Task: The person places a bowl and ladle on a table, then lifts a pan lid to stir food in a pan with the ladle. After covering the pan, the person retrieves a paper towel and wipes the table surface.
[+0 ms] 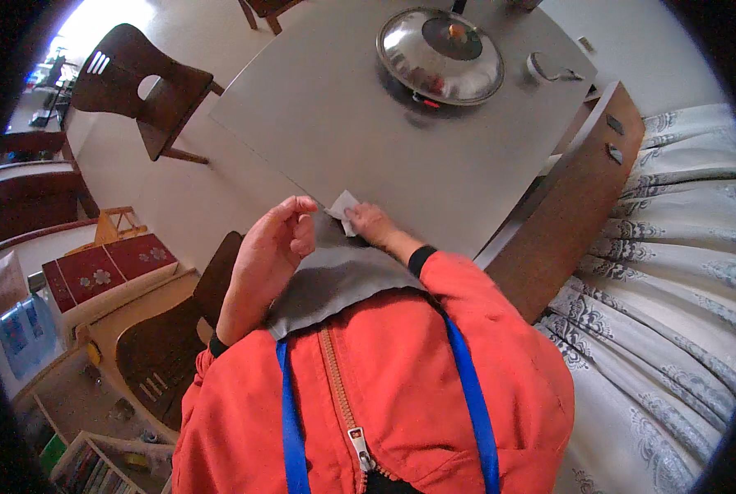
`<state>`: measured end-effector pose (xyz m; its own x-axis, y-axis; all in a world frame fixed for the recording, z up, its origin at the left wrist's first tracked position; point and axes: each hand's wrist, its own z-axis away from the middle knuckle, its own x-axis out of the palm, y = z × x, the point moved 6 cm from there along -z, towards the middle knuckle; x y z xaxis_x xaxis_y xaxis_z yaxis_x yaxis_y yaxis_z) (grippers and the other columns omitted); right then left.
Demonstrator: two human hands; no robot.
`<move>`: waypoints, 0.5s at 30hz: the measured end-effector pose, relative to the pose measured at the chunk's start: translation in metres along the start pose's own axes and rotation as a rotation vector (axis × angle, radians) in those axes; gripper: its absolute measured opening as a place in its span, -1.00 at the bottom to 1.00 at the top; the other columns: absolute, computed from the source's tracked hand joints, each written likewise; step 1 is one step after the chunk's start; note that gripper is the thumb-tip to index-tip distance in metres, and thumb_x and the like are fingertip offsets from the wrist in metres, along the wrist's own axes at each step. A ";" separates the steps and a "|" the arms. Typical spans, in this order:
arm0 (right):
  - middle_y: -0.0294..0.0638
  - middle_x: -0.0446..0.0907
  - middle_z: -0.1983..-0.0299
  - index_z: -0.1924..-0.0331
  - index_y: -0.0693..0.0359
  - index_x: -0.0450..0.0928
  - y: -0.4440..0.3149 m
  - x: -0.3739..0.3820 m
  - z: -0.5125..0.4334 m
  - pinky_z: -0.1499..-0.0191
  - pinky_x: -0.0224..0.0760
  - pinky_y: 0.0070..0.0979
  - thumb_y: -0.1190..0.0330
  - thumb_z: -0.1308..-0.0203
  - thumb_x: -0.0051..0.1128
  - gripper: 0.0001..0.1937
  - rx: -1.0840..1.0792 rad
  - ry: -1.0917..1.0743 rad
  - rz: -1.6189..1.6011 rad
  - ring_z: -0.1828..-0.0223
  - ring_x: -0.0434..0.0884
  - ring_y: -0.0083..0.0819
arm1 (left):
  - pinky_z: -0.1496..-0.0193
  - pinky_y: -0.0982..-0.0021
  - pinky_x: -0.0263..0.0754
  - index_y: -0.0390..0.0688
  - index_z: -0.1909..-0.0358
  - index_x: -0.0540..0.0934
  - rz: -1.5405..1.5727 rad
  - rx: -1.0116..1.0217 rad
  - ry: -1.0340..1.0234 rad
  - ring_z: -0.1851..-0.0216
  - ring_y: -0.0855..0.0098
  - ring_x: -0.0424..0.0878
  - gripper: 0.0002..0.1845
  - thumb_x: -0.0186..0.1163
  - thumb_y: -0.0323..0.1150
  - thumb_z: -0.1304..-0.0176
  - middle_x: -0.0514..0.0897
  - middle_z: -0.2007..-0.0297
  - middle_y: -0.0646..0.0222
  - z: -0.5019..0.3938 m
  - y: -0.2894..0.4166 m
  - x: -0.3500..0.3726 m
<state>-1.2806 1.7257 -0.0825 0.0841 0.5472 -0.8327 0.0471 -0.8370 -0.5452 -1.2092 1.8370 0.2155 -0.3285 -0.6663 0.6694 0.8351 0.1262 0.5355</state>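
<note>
My right hand (371,222) grips a crumpled white tissue or thin cloth (344,207) at the near edge of the grey table (343,129). Part of the tissue sticks out beyond the fingertips. To the left, my left hand (281,238) is raised beside the table edge with its fingers curled in, and nothing shows in it. Below both hands hangs a grey apron (349,272) with blue straps, worn over a red zipped jacket.
A wok with a domed metal lid (441,55) stands on the far part of the table. Right of it is a small white dish (539,68) with a utensil. Dark wooden chairs (142,86) (158,352) stand left. A wooden panel (565,210) and patterned curtains (627,265) flank the right.
</note>
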 end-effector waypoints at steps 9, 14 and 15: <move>0.04 0.47 0.19 0.19 0.31 0.44 0.175 -0.154 0.145 0.10 0.31 -0.16 0.20 -0.28 -0.21 -0.68 1.303 0.658 0.008 0.12 0.45 -0.05 | 0.45 0.59 0.09 -0.21 0.21 0.46 0.127 0.049 0.007 0.56 0.62 0.17 -0.73 -0.12 -0.22 -0.36 0.23 0.59 0.57 0.012 0.004 -0.024; 0.07 0.40 0.13 0.01 0.33 0.35 0.126 -0.131 0.142 0.11 0.35 -0.18 0.32 -0.32 -0.29 -0.70 1.052 0.388 0.503 0.13 0.44 -0.03 | 0.46 0.58 0.08 -0.21 0.21 0.46 0.136 0.040 0.013 0.57 0.62 0.16 -0.73 -0.13 -0.22 -0.37 0.22 0.59 0.57 0.009 0.001 -0.024; 0.05 0.41 0.13 0.02 0.33 0.37 0.109 -0.113 0.128 0.11 0.34 -0.17 0.32 -0.33 -0.31 -0.70 0.926 0.351 0.427 0.11 0.44 -0.03 | 0.46 0.58 0.07 -0.21 0.22 0.46 0.124 0.035 0.020 0.57 0.62 0.16 -0.73 -0.14 -0.22 -0.37 0.22 0.59 0.57 0.008 0.000 -0.023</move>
<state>-1.4121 1.5731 -0.0598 0.2030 0.0552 -0.9776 -0.8130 -0.5469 -0.1997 -1.2048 1.8581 0.2040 -0.2148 -0.6582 0.7216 0.8525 0.2342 0.4673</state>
